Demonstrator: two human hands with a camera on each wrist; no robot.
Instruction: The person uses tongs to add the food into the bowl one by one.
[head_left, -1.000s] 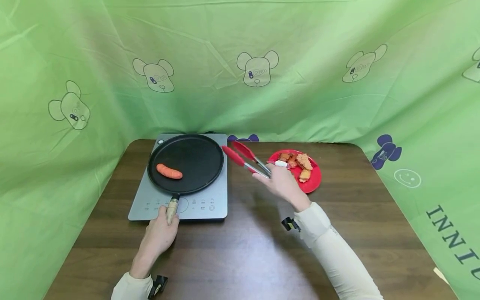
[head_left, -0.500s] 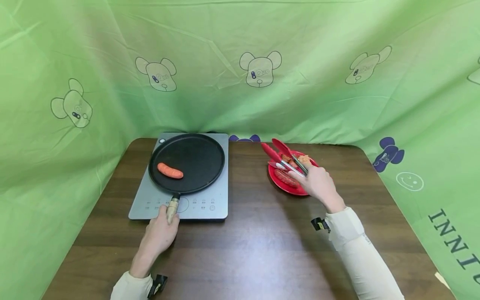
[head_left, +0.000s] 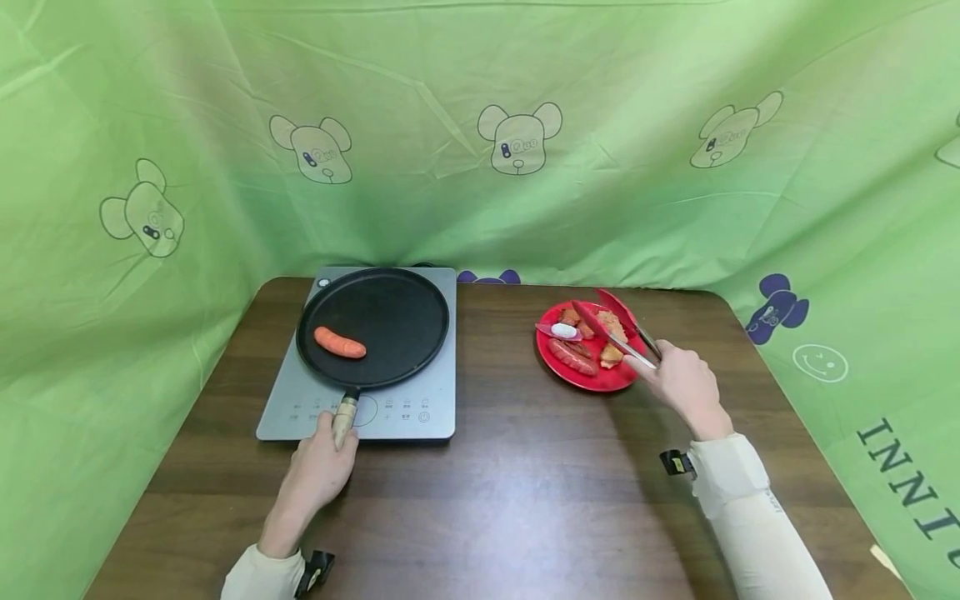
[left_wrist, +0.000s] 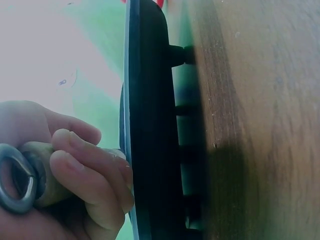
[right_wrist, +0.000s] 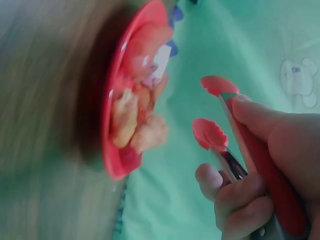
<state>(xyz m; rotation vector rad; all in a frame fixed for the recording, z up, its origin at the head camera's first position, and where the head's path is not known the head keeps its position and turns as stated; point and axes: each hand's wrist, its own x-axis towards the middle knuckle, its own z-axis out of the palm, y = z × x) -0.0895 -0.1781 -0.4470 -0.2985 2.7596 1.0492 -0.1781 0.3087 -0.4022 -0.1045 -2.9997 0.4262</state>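
Note:
My left hand [head_left: 321, 467] grips the wooden handle [head_left: 345, 421] of a flat black pan [head_left: 390, 321]. One sausage [head_left: 340, 342] lies on the left part of the pan. My right hand [head_left: 684, 385] holds red-tipped metal tongs [head_left: 633, 337], whose two arms stand apart with nothing between the tips. In the head view they reach over the right side of a red plate [head_left: 573, 382]. On that plate are another sausage [head_left: 572, 358], a small pink-and-white item [head_left: 562, 331] and several fried pieces [right_wrist: 150, 132]. The right wrist view shows the tongs apart from this food.
Under the pan is a silver induction cooker [head_left: 420, 417], its control panel facing me. Both it and the plate stand on a dark wooden table [head_left: 495, 517]. A green printed curtain [head_left: 600, 208] surrounds the table's back and sides.
My right hand has carried the tongs to the right, from left of the plate to over its right side, uncovering more food. My left hand, the pan and its sausage stay put.

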